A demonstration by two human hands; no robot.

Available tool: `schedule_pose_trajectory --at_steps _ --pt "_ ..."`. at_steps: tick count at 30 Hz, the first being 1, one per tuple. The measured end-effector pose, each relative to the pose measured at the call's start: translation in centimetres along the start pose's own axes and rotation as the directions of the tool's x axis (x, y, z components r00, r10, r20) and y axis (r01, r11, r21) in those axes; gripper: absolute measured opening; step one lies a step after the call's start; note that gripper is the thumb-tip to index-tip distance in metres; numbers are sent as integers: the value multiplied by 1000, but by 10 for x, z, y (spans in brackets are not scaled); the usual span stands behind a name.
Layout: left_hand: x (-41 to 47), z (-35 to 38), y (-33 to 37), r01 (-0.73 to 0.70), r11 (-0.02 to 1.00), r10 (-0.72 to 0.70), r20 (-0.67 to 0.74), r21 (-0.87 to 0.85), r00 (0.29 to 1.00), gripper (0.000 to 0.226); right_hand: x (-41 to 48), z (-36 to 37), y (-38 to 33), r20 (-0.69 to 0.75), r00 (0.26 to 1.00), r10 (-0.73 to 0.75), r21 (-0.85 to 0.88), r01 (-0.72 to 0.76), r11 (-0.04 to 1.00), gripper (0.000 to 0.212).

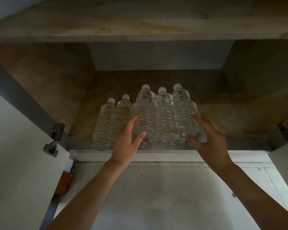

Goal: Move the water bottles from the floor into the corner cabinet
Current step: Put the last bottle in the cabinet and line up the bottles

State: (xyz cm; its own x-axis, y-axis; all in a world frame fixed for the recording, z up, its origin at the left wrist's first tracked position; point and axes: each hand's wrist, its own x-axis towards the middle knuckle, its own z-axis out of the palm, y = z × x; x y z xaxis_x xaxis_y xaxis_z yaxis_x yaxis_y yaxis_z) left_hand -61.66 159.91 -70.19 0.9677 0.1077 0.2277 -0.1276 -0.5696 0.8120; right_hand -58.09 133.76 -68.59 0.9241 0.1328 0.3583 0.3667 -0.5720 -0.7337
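Five clear water bottles (165, 117) stand capped and upright on the cabinet floor (231, 113), bunched near its front lip; more may hide behind them. Against this cluster, the left hand (129, 141) lies open, palm to its left flank, thumb at a bottle base. The right hand (208, 138), blurred, cups the rightmost bottle with spread fingers; whether it truly grips I cannot tell. Pushing the group back looks best done low and evenly from both sides, since thin bottles tip. Left of the cluster hangs an open door (20, 155) on hinges (56, 130); below it, pale floor (156, 196).
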Motion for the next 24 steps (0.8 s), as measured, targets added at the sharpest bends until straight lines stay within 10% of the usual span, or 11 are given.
schedule_pose_trajectory --at_steps 7,24 --pt "-4 -18 -12 -79 987 65 99 138 993 84 1 21 -17 221 941 -255 -190 298 935 71" --pt "11 -5 -4 -96 994 98 -56 43 994 52 19 36 -7 111 941 -319 -285 338 897 54"
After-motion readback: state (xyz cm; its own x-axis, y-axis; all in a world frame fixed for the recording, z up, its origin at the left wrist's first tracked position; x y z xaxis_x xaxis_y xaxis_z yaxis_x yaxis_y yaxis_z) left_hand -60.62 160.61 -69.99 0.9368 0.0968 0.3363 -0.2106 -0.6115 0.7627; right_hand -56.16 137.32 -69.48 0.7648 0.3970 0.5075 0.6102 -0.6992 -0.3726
